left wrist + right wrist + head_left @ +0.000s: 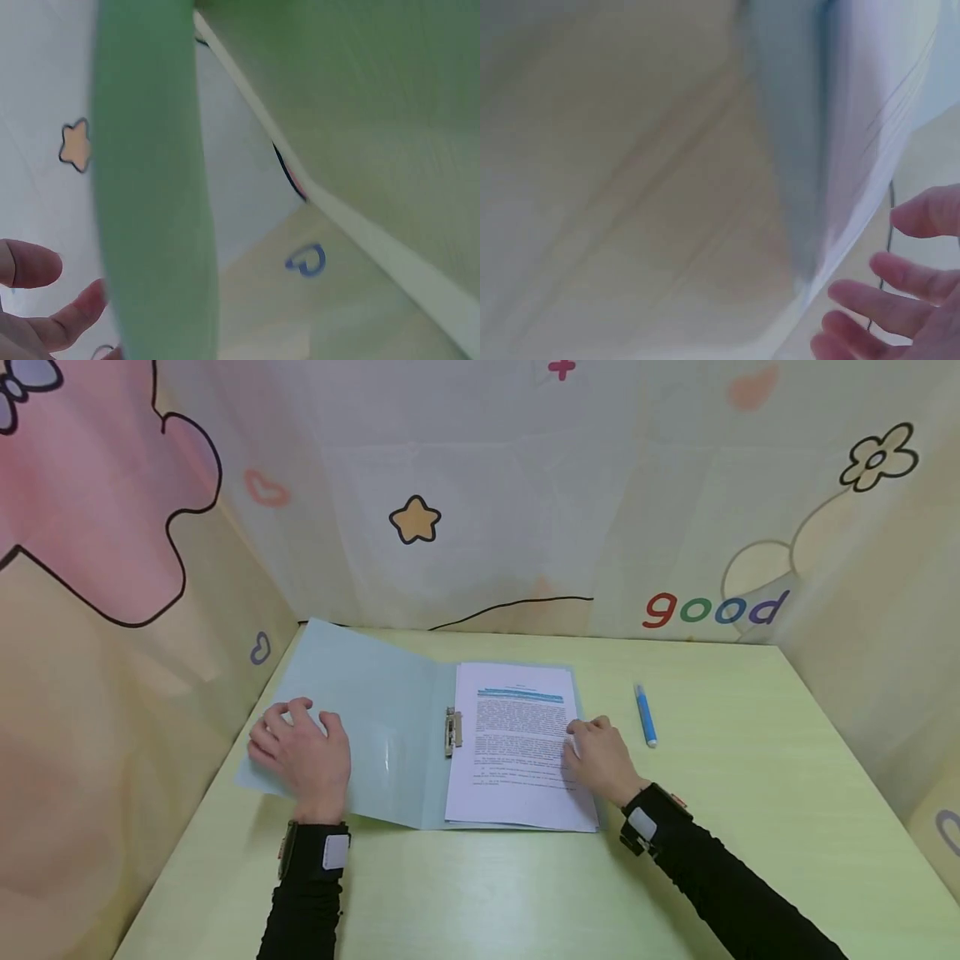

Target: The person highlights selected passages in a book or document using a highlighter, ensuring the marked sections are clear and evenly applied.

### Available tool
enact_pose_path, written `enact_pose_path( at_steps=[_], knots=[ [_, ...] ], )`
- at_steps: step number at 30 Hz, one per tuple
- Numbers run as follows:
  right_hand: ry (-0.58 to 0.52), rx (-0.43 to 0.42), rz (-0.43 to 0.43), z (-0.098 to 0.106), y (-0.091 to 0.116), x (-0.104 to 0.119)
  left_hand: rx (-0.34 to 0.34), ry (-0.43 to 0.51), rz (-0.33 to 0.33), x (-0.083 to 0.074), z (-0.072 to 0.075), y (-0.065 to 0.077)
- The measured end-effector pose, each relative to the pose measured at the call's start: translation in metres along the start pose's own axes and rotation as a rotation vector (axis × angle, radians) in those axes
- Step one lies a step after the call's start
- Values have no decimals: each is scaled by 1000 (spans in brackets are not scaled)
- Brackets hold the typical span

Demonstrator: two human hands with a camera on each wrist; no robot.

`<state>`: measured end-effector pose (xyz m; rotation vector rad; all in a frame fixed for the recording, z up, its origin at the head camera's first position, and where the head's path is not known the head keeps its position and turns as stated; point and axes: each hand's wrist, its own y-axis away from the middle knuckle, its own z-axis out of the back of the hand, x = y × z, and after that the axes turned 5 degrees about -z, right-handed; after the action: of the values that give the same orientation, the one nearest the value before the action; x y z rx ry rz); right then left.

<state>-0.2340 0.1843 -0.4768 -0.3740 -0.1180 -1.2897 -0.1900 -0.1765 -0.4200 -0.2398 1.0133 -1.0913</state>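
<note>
A light blue folder [371, 718] lies spread on the table, its left cover tilted up a little over a shadow. My left hand [306, 756] is over the left part of that cover, fingers loosely bent; the cover's edge [154, 180] shows beside the fingers in the left wrist view. Printed sheets [517, 802] with a blue-highlighted heading lie on the folder's right side, next to a metal clip [453, 731]. At their right edge is my right hand [606, 764], its fingers relaxed and spread in the right wrist view; whether they touch the paper I cannot tell.
A blue marker [645, 716] lies on the pale green table [750, 777], right of the folder. Patterned curtains [510, 527] rise behind the table and along both sides.
</note>
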Motion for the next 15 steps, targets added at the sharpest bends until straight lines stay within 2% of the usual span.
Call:
enact_pose_path(
  at_steps=[2,4,8,10,12,15],
  knots=[
    [22,23,-41,-2,-3,-8,-34,-38,11,7,5,-5],
    [17,45,-72,-4,-5,-12,-32,-65,42,14,11,-9],
    [9,56,-97,-4,-8,-14,65,-87,133,22,21,-13],
    [4,60,-106,-2,-9,-13,117,-80,160,22,26,-14],
    [2,74,-114,0,-10,-12,141,-55,161,18,32,-15],
    [-13,117,-130,3,-11,-10,130,9,126,4,41,-16]
  ],
)
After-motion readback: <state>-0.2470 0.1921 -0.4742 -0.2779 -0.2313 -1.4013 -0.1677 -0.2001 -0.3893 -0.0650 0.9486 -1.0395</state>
